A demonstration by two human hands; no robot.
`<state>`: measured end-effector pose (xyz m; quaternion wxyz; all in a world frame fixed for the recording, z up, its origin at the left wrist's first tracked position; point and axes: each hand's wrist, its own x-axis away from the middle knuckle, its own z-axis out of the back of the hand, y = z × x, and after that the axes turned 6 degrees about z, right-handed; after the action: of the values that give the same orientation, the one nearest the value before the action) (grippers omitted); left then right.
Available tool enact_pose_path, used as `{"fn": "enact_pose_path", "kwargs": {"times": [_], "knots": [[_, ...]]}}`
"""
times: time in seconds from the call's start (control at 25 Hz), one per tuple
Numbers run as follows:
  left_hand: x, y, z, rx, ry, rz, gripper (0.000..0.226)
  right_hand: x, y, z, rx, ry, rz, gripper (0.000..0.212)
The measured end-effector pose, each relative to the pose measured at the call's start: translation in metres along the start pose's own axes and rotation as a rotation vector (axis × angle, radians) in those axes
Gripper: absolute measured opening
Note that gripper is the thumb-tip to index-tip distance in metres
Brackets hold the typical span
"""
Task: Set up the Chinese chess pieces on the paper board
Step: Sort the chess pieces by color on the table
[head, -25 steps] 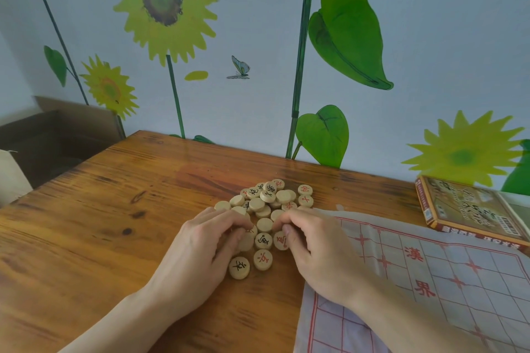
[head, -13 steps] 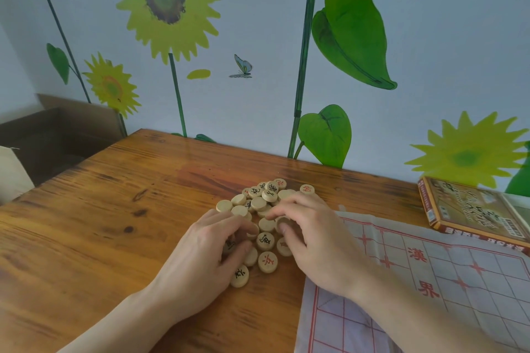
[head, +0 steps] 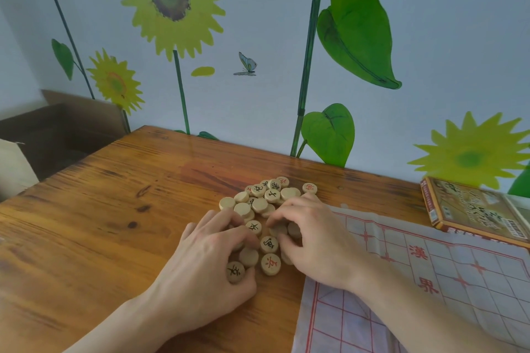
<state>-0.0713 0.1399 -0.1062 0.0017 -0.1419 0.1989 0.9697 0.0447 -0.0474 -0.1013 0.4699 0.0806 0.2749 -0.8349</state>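
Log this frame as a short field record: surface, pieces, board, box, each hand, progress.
surface: brown wooden table
pieces: round pale wooden chess discs, heaped on the table left of the board
board: white paper sheet with red grid, no pieces visible on it
box: printed game box, far right
left hand: on the pile, fingers curled among discs
right hand: likewise
progress: no placement visible yet

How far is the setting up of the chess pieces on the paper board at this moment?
Done: the paper board lies unfolded on the table. In hand: the left hand and right hand are both in the pile of pieces beside the board, fingers curled among them. Left: almost everything, as no piece stands on the visible part of the board yet.
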Motion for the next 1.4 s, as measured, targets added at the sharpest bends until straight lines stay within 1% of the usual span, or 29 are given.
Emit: {"fn": "enact_pose_path", "kwargs": {"times": [0.2, 0.32, 0.44, 0.52, 0.64, 0.8, 0.92, 1.0, 1.04, 1.08, 1.12, 1.2, 1.24, 1.32, 1.4], "knots": [[-0.002, 0.004, -0.003, -0.016, 0.069, -0.021, 0.017, 0.003, 0.005, -0.002, -0.047, -0.003, -0.012, 0.018], [-0.004, 0.005, -0.002, -0.017, 0.104, -0.049, 0.018, 0.004, 0.004, -0.005, -0.008, -0.001, 0.001, 0.02], [-0.007, 0.004, -0.003, 0.031, 0.115, -0.061, 0.019, 0.004, 0.003, -0.007, -0.013, 0.044, 0.011, 0.021], [-0.007, 0.003, -0.005, 0.053, 0.108, -0.06, 0.013, 0.004, 0.003, -0.007, -0.034, 0.071, 0.01, 0.022], [-0.008, 0.0, -0.008, 0.096, 0.101, -0.035, 0.014, 0.006, 0.003, -0.008, -0.082, 0.093, -0.026, 0.019], [-0.01, -0.003, -0.007, 0.181, 0.098, 0.038, 0.015, 0.005, 0.003, -0.007, -0.081, 0.166, -0.033, 0.008], [-0.01, -0.003, -0.005, 0.228, 0.073, 0.05, 0.014, 0.004, 0.003, -0.004, -0.09, 0.197, -0.067, 0.015], [-0.01, -0.002, -0.005, 0.238, 0.059, 0.065, 0.014, 0.002, 0.005, 0.0, -0.163, 0.292, -0.119, 0.016], [-0.009, -0.002, -0.005, 0.237, 0.068, 0.072, 0.011, 0.001, 0.007, 0.004, -0.193, 0.34, -0.154, 0.02], [-0.01, -0.001, -0.006, 0.237, 0.096, 0.077, 0.009, 0.001, 0.008, 0.007, -0.198, 0.353, -0.19, 0.025], [-0.011, -0.002, -0.006, 0.225, 0.143, 0.08, 0.011, 0.0, 0.011, 0.009, -0.181, 0.323, -0.219, 0.029], [-0.016, -0.005, -0.006, 0.147, 0.234, 0.095, 0.026, 0.001, 0.014, 0.011, -0.136, 0.191, -0.23, 0.031], [-0.018, -0.008, -0.007, 0.098, 0.242, 0.108, 0.035, 0.002, 0.015, 0.013, -0.119, 0.119, -0.212, 0.031], [-0.022, -0.011, -0.008, 0.032, 0.182, 0.144, 0.044, 0.003, 0.013, 0.02, -0.103, -0.046, -0.162, 0.031], [-0.024, -0.014, -0.009, -0.003, 0.135, 0.152, 0.043, 0.002, 0.01, 0.031, -0.089, -0.221, -0.115, 0.034]]}}
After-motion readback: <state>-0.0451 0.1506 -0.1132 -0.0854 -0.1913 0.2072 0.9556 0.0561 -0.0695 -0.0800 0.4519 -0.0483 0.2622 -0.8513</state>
